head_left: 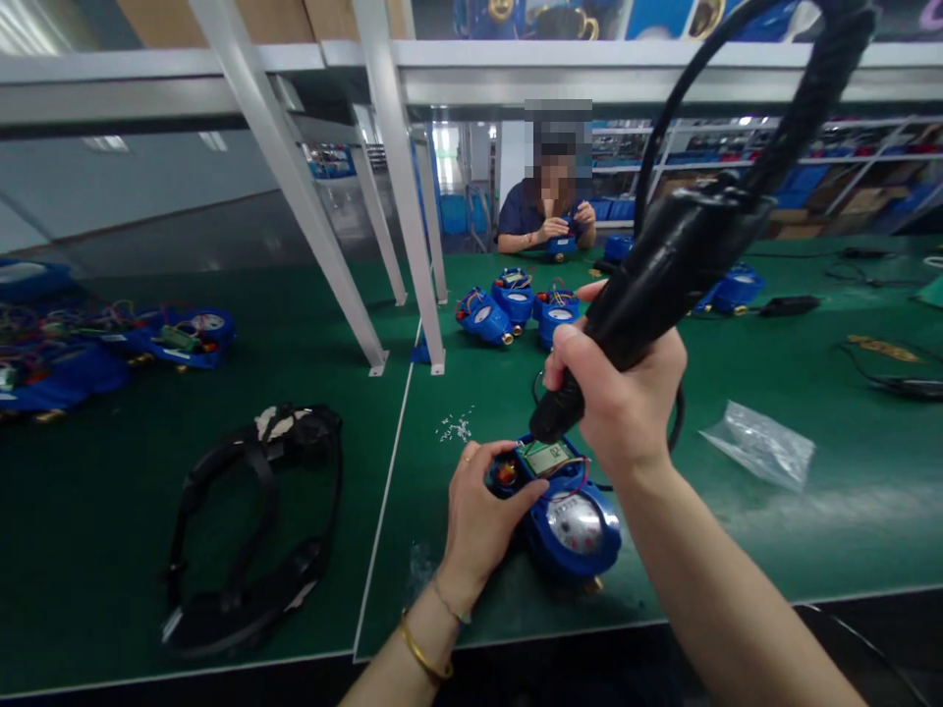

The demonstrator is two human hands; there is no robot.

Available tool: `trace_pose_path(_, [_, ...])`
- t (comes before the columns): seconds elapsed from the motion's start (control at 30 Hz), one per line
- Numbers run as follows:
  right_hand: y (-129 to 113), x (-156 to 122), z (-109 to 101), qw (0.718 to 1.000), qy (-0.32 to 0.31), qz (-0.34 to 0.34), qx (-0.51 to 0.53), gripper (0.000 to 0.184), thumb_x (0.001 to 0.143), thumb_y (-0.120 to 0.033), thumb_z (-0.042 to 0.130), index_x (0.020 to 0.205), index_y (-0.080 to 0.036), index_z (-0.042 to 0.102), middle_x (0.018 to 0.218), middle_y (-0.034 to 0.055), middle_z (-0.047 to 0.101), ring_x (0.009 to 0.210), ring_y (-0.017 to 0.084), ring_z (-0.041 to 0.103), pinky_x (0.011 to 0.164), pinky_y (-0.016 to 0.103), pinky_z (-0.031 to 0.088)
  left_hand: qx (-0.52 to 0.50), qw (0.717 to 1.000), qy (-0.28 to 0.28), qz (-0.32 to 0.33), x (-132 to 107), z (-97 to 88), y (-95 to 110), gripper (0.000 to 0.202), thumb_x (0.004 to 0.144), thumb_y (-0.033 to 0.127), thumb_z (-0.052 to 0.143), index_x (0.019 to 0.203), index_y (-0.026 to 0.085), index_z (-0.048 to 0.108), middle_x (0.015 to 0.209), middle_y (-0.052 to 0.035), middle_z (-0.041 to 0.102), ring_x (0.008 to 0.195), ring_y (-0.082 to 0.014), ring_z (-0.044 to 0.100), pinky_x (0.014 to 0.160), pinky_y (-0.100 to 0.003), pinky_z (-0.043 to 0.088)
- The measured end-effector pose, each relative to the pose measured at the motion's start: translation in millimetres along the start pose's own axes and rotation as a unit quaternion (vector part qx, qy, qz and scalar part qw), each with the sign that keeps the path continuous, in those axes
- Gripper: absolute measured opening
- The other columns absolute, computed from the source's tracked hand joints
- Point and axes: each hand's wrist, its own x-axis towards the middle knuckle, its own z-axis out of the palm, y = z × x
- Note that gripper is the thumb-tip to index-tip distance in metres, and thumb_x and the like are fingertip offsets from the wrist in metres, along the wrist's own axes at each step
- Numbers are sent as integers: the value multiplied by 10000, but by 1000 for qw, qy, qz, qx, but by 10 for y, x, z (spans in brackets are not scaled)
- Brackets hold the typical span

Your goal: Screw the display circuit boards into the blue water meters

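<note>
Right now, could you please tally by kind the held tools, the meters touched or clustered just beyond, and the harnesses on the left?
Tools: 1, in the right hand
Meters: 4 (1 at the left hand, 3 clustered beyond)
Harnesses: 1
Total: 6

This is a factory assembly workshop. A long, flat green worktop carries slim white metal posts beneath a white metal shelf. On it lies an opened blue plastic meter with a round dial and exposed wires; several similar blue meters are grouped farther back. A black cylindrical corded tool is held above the opened one, a co-worker handles a blue unit across the way, and stocked storage racks line the background.
</note>
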Motion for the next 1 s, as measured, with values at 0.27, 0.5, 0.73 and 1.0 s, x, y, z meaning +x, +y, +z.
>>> trace_pose_path(0.27, [35,6,38,1000,-17,16,-5,230,740,-217,670,943,-194,565,600,-82,530,438,96,514,448,240,434,2,1000,14,8,32,21,-47,415,648,371,841,1007,219,701,891,-7,593,836,-185,571,733,-285,452])
trace_pose_path(0.5, [107,-35,93,997,-76,10,-14,215,735,-210,667,913,-209,546,646,-60,508,524,96,484,482,229,419,12,999,4,33,70,11,-68,394,647,377,851,963,188,710,825,-3,594,777,-167,534,702,-266,417])
trace_pose_path(0.73, [197,-67,119,992,-119,-8,-38,220,753,-220,674,905,-220,516,655,-56,502,524,98,469,475,224,408,-18,1000,-4,25,71,14,-87,372,645,331,856,934,160,695,853,-21,622,817,-179,555,728,-272,425])
trace_pose_path(1.0, [122,2,59,982,-186,20,26,243,727,-202,680,854,-220,473,662,-48,503,527,100,480,486,248,434,-19,999,-2,28,83,13,-84,373,627,356,860,923,187,708,858,-17,619,808,-181,552,732,-286,426])
